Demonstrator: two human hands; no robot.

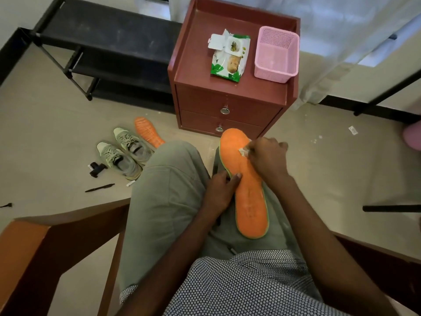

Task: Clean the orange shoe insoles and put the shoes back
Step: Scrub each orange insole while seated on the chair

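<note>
An orange insole (pixel 247 192) lies along my lap, toe end pointing away. My left hand (pixel 219 190) grips its left edge near the middle, thumb on top. My right hand (pixel 267 156) pinches a small white wipe (pixel 245 151) and presses it on the insole's toe half. A second orange insole (pixel 148 132) lies on the floor, partly hidden behind my left knee. Two grey-green shoes (pixel 124 153) stand side by side on the floor to the left of it.
A red-brown bedside cabinet (pixel 227 96) stands ahead, carrying an opened wipes pack (pixel 229 57) and a pink basket (pixel 276 54). A black shoe rack (pixel 109 51) sits at the back left. A pen (pixel 100 188) and a small black object (pixel 96 168) lie on the floor.
</note>
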